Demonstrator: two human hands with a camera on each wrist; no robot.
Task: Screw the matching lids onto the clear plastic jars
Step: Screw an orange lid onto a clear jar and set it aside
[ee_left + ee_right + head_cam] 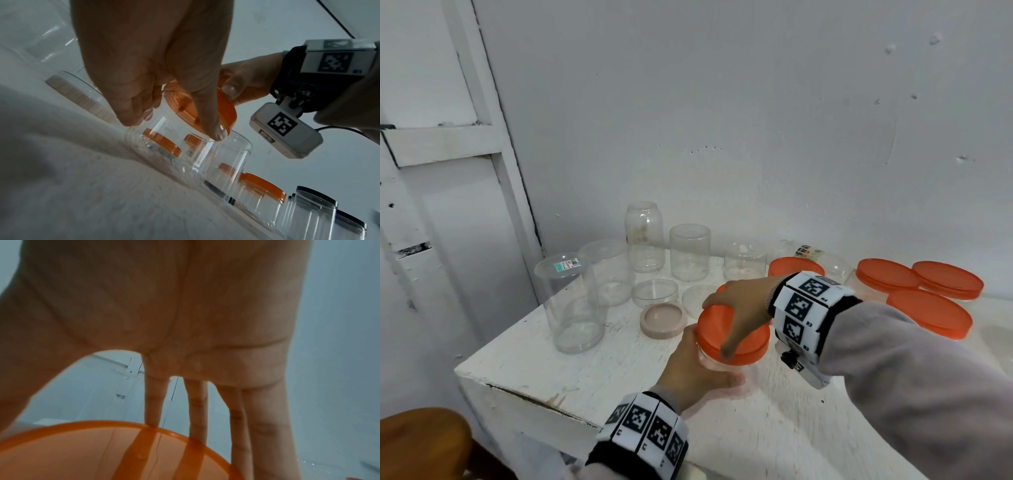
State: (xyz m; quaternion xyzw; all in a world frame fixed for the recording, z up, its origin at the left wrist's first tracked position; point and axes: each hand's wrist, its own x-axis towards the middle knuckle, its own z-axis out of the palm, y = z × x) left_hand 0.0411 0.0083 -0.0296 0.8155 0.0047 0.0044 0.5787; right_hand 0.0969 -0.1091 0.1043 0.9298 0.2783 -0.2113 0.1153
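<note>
A short clear plastic jar [717, 364] [164, 139] stands on the white table [571, 363], topped by an orange lid [746, 342] [226, 107] [82, 454]. My left hand [698, 370] [156, 78] grips the jar's body from the near left, fingers and thumb curled round it. From above, my right hand [743, 308] [185, 337] grips the orange lid, thumb on the near rim and fingers over the far rim. The jar's wall is mostly hidden by my left hand in the head view.
Several open clear jars [575, 305] stand at the table's back left, with a beige lid [663, 320] and clear lids [655, 292] nearby. Orange-lidded jars [928, 311] crowd the right. Black-lidded jars [314, 211] show in the left wrist view. A wooden stool [421, 442] sits lower left.
</note>
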